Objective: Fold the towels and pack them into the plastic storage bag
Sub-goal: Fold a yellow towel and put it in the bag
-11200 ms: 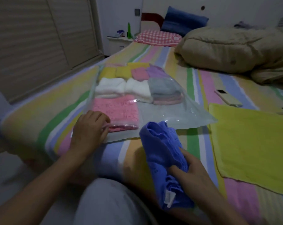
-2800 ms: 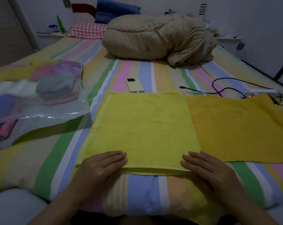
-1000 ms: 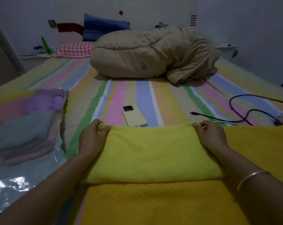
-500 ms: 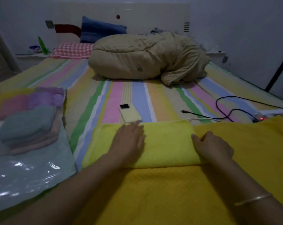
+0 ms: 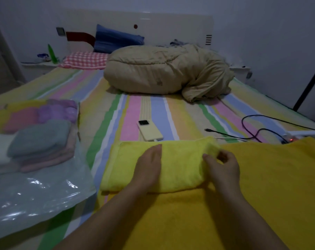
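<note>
Striped bed point(image 5: 158, 109) in a dim, white-walled room: your left grip point(image 5: 149, 166) lies flat on the folded yellow towel point(image 5: 182, 165), your right grip point(image 5: 223, 168) pinches its end

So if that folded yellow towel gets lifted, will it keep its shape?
Probably not: the yellow towel curls where the right hand grips its end, so it would likely droop. Its fuzzy surface probably won't slide on the orange towel beneath.

A phone point(image 5: 149, 130) is lying just beyond the yellow towel point(image 5: 180, 165), a cable point(image 5: 252, 131) is trailing far right, the plastic bag point(image 5: 35, 199) is crowding the left; the bed point(image 5: 99, 141) between is lying open.
</note>
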A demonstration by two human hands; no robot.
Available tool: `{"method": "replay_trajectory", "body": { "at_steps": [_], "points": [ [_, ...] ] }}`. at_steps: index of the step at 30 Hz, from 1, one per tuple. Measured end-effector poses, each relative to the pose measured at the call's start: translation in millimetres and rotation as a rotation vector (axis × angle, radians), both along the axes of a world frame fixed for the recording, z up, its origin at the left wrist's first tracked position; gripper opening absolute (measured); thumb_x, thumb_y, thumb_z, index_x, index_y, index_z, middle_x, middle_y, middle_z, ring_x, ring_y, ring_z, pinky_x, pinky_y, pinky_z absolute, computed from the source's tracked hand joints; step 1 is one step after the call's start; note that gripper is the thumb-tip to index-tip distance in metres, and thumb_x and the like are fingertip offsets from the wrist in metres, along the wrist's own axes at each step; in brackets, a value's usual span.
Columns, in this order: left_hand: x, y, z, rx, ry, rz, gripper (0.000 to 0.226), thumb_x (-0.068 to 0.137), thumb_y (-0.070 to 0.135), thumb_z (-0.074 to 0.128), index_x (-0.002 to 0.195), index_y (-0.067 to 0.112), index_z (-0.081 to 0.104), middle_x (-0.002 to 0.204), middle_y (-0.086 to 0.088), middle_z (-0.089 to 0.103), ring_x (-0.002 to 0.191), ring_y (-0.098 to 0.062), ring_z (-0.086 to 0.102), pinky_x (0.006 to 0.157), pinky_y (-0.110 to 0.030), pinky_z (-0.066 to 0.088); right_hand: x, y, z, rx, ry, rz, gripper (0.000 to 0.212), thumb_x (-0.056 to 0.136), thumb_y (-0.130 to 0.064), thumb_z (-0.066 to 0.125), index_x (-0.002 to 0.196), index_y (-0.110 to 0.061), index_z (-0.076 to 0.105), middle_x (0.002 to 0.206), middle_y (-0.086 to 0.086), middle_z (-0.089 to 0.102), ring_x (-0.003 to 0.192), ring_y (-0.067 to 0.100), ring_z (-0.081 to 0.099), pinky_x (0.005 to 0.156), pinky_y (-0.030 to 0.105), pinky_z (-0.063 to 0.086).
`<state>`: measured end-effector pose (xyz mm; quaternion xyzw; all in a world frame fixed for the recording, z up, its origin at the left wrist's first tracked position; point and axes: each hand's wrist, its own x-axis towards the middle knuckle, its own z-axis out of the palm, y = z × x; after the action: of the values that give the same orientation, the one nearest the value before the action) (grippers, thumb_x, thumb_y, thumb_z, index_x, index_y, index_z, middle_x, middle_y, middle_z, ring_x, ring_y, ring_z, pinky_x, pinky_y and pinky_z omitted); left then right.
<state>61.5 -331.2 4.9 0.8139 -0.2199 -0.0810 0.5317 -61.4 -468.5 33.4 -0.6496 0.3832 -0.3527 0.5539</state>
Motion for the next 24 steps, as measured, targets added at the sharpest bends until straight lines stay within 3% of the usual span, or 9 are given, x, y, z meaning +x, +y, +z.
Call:
{"method": "replay_trajectory", "body": {
  "at_steps": [2,4,8,11,13,16,18,20,24],
  "points": [
    [18.0,15.6,15.8,-0.210,0.443,0.143,0.046,0.100,0.043,0.030,0.110,0.012,0.063,0.113,-0.006,0.066,0.095,-0.020,0.061,0.077,-0.031,0.047,21.1,32.8,11.7,-0.211,-0.025,0.003,0.026,0.081,-0.009,0.068,0.102,-0.020,0.056,0.086,-0.010,0.059,0.090,0.022,0.060,0.070,0.028,0.038],
    [34.8,37.4,30.4,-0.315,0.784,0.163,0.051,0.102,0.044,0.025,0.105,0.007,0.059,0.103,-0.012,0.066,0.083,-0.024,0.063,0.068,-0.034,0.048,41.4,68.5,16.8,-0.394,0.004,0.103,0.027,0.080,-0.010,0.066,0.101,-0.024,0.057,0.089,-0.010,0.064,0.088,0.021,0.061,0.069,0.030,0.042],
    [65.1,75.8,40.0,-0.247,0.918,0.173,0.055,0.098,0.056,0.026,0.088,0.009,0.054,0.068,-0.009,0.058,0.063,-0.023,0.052,0.059,-0.030,0.042,66.8,125.2,6.0,-0.677,0.200,0.597,0.034,0.083,-0.025,0.063,0.116,-0.031,0.054,0.112,-0.007,0.066,0.104,0.017,0.059,0.084,0.034,0.045],
    [69.9,83.1,36.5,-0.119,0.860,0.147,0.044,0.095,0.047,0.047,0.078,0.009,0.059,0.050,-0.005,0.057,0.054,-0.022,0.055,0.056,-0.030,0.043,66.9,134.8,-5.6,-0.732,0.190,0.846,0.037,0.085,-0.038,0.059,0.121,-0.032,0.055,0.119,-0.011,0.061,0.114,0.010,0.052,0.094,0.026,0.040],
    [71.2,80.9,23.4,-0.030,0.672,0.168,0.027,0.087,0.029,0.068,0.103,0.008,0.061,0.078,-0.011,0.067,0.075,-0.027,0.064,0.071,-0.036,0.053,61.8,123.0,-6.1,-0.700,0.086,0.739,0.032,0.081,-0.038,0.055,0.111,-0.030,0.063,0.112,-0.013,0.063,0.109,0.008,0.053,0.093,0.021,0.038],
    [64.9,80.1,19.0,0.049,0.365,0.193,0.080,0.074,0.019,0.074,0.142,0.023,0.031,0.117,-0.014,0.062,0.101,-0.033,0.062,0.090,-0.045,0.051,58.3,86.2,-8.9,-0.623,0.065,0.459,0.016,0.085,-0.029,0.057,0.098,-0.028,0.065,0.104,-0.010,0.065,0.102,0.011,0.056,0.088,0.025,0.042],
    [61.6,82.7,19.6,0.051,0.191,0.189,0.081,0.068,0.025,0.064,0.140,0.035,0.028,0.106,-0.010,0.066,0.093,-0.032,0.064,0.085,-0.048,0.053,57.3,63.3,-9.3,-0.457,0.149,0.393,0.014,0.089,-0.024,0.063,0.102,-0.028,0.060,0.108,-0.007,0.063,0.101,0.015,0.059,0.085,0.033,0.047],
    [60.6,88.5,18.3,0.083,0.051,0.197,0.071,0.076,0.015,0.061,0.137,0.036,0.032,0.097,-0.006,0.065,0.089,-0.032,0.063,0.081,-0.042,0.052,59.6,51.9,-11.5,-0.237,0.260,0.417,0.026,0.089,-0.029,0.064,0.112,-0.025,0.055,0.111,-0.003,0.062,0.099,0.018,0.060,0.085,0.035,0.048],
    [63.5,93.5,9.7,0.283,-0.137,0.218,0.067,0.082,0.004,0.057,0.141,0.029,0.035,0.120,-0.011,0.058,0.105,-0.033,0.057,0.080,-0.032,0.043,68.9,59.6,-12.8,0.066,0.406,0.542,0.071,0.084,-0.044,0.067,0.140,-0.017,0.032,0.114,0.003,0.057,0.105,0.024,0.059,0.091,0.038,0.048]
  ]
}}
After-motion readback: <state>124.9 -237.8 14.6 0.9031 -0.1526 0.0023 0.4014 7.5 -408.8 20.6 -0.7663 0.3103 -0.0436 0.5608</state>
